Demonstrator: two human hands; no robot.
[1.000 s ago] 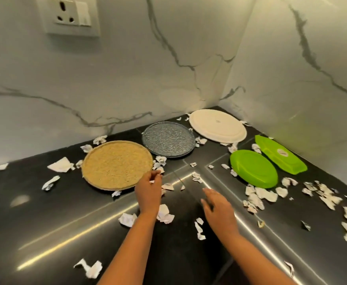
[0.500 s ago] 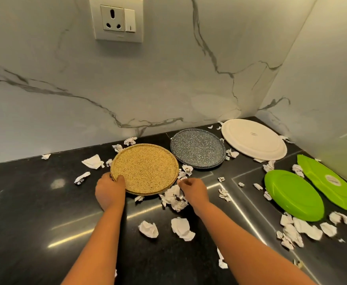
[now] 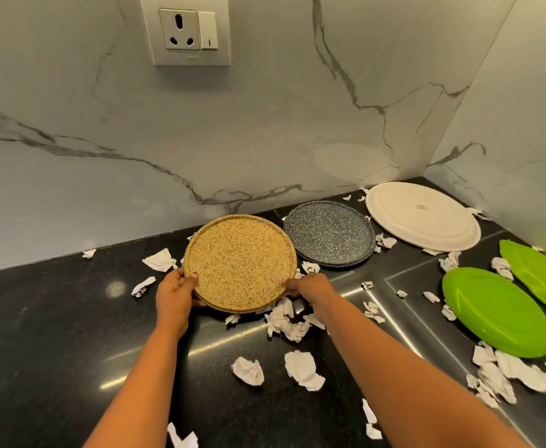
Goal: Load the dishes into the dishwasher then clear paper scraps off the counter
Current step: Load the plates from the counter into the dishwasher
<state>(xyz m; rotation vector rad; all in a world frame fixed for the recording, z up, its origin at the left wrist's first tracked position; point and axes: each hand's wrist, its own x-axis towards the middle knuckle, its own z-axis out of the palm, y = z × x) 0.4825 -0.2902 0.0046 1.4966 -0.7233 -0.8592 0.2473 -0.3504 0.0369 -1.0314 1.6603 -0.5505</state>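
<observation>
A speckled tan plate (image 3: pixel 240 261) is tilted up off the black counter (image 3: pixel 39 334), its near edge raised. My left hand (image 3: pixel 176 294) grips its left rim with the thumb on top, and my right hand (image 3: pixel 312 286) holds its right rim. To the right lie a speckled dark grey plate (image 3: pixel 329 233), a white plate (image 3: pixel 422 215), a round green plate (image 3: pixel 496 311) and a long green dish (image 3: pixel 538 276). Crumpled white paper scraps (image 3: pixel 302 370) lie scattered over the counter.
Marble walls meet in a corner behind the white plate. A wall socket (image 3: pixel 187 29) sits above the tan plate. More paper scraps (image 3: pixel 504 373) pile up near the green plate.
Both hands moved to the tan plate's rim and took hold of it. The plate has lifted and tilted off the counter. The view has shifted left.
</observation>
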